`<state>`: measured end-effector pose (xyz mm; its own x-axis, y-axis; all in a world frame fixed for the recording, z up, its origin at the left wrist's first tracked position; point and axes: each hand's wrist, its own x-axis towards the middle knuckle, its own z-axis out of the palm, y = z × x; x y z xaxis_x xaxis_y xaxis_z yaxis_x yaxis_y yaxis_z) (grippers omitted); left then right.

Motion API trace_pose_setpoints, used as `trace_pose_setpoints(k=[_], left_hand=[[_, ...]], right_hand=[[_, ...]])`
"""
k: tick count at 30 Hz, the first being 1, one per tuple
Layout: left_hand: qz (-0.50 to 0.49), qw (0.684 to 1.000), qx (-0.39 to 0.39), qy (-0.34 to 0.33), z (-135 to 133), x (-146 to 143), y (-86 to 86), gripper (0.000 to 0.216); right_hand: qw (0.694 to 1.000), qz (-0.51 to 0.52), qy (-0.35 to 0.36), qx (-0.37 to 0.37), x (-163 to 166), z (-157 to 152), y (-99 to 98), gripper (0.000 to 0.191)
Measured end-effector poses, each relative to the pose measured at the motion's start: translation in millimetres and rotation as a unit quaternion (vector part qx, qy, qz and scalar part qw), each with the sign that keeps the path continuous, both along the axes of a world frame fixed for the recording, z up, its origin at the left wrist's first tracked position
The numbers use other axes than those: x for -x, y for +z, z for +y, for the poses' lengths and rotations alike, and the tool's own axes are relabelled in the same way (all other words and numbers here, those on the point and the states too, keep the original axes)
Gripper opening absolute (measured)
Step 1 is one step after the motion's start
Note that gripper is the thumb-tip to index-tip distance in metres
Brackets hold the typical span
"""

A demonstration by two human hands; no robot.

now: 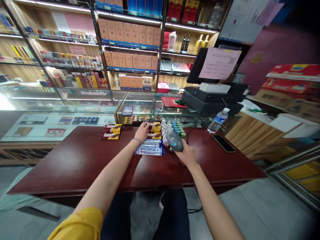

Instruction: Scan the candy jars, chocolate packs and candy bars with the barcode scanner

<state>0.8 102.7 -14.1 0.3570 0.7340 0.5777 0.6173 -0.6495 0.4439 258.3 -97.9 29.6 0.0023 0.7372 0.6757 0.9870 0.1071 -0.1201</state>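
My right hand [187,153] is wrapped around the handle of a grey barcode scanner [174,141] with a blue light, its head over the white-wrapped sweets. At the left end of a stack of yellow and dark-red chocolate bars [155,130], my left hand [142,132] has its fingers bent together on the packets; the fingertips are partly hidden. Nearer me lie several blue-and-white wrapped sticks [149,149]. White-wrapped small items [165,128] and a row of green and blue ones [180,128] lie right of the bars. Another pile of the same chocolate bars [111,132] lies farther left.
The dark-red table [100,170] adjoins a glass display counter [97,100]. A water bottle [218,120] and a phone [224,143] are at the right. Behind stand a monitor [197,66] and stocked shelves [130,46]. Cardboard boxes [277,96] are stacked far right.
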Motion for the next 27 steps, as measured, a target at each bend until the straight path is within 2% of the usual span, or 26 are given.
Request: trace_pose_setpoints(k=[6,10,15,18,21,24,27], left_hand=[[0.034,0.999,-0.001,-0.004,14.5,-16.6,2.4,0.048],[0.043,0.999,-0.011,0.018,7.6,-13.1,10.3,0.031],[0.041,0.998,0.021,0.052,-7.3,-2.2,25.6,0.016],[-0.014,0.997,0.035,0.070,-19.0,9.7,33.1,0.014],[-0.114,0.989,0.038,0.081,-33.3,27.1,35.0,0.018],[-0.251,0.961,0.059,0.101,-46.0,51.0,28.3,0.018],[-0.349,0.924,0.119,0.098,-55.1,79.3,13.7,0.022]], right_hand=[[1.000,0.004,0.014,-0.013,-10.6,2.0,-6.1,0.029],[1.000,0.005,0.015,-0.015,-9.3,1.9,-9.8,0.031],[1.000,-0.002,0.012,-0.025,-3.5,0.8,-12.6,0.031],[0.998,-0.008,0.019,-0.057,1.2,1.4,-13.6,0.033],[0.996,-0.010,0.027,-0.083,8.7,4.7,-14.2,0.037],[0.994,-0.022,0.049,-0.096,20.8,10.8,-15.0,0.039],[0.992,-0.039,0.073,-0.093,38.2,17.8,-18.0,0.037]])
